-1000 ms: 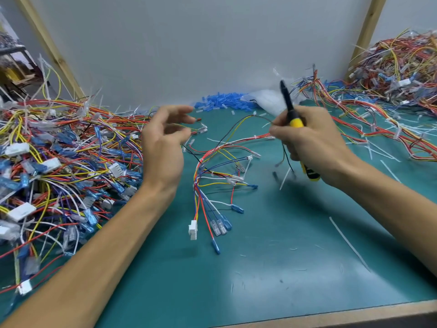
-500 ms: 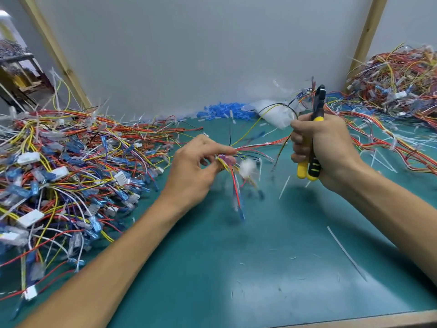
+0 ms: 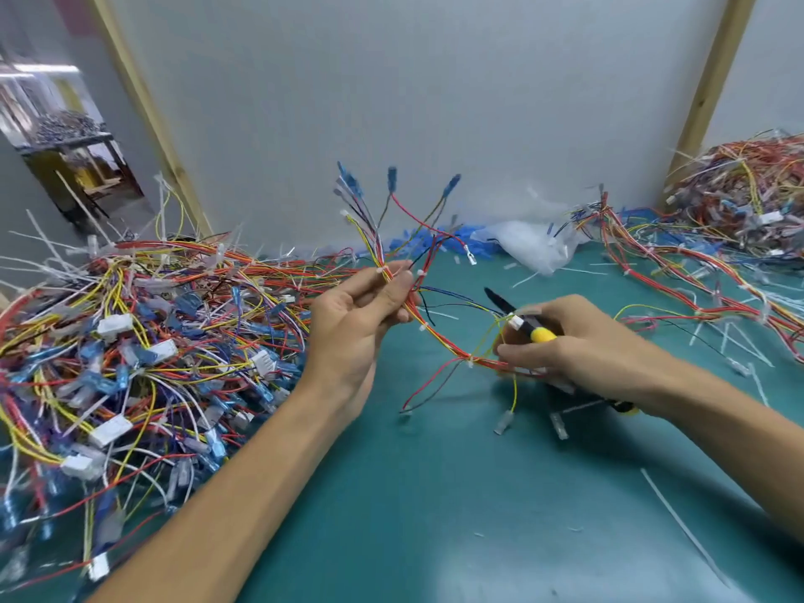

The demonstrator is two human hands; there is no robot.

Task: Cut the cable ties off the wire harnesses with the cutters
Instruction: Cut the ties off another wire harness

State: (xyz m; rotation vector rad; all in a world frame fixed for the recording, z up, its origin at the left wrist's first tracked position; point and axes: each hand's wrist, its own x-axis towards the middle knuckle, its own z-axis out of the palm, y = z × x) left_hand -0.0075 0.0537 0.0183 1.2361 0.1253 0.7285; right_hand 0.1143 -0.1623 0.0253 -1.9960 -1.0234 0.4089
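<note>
Head view. The wire harness (image 3: pixel 439 341) is off the desk, held between both hands above its middle. It is a thin bundle of red, yellow, orange, black and blue wires. Its upper branches fan upward and end in blue terminals (image 3: pixel 392 172). Its lower branches hang toward the desk with clear and white end pieces. Small white cable ties (image 3: pixel 422 327) are still on the bundle at several spots along its run.

The left hand (image 3: pixel 365 315) pinches the bundle between thumb and fingertips at the fork, next to one tie. The right hand (image 3: pixel 574 346) is closed around the cutters (image 3: pixel 541 335) and also holds the lower end of the bundle under its fingers. The cutters have yellow grips, and their black tip points up and left, clear of the wires. Blur prevents telling whether the blades are apart.

The desk (image 3: pixel 435 493) has a green mat. A large heap of harnesses (image 3: pixel 130 341) covers its left side, and a second heap (image 3: pixel 739 198) sits at the far right, with a long strand trailing from it. A clear plastic bag (image 3: pixel 530 243) and loose blue connectors (image 3: pixel 435 242) lie along the back edge. White tie offcuts (image 3: pixel 683 528) are scattered on the mat. A grey panel (image 3: pixel 435 102) stands behind, between two wooden posts (image 3: pixel 713 80).
</note>
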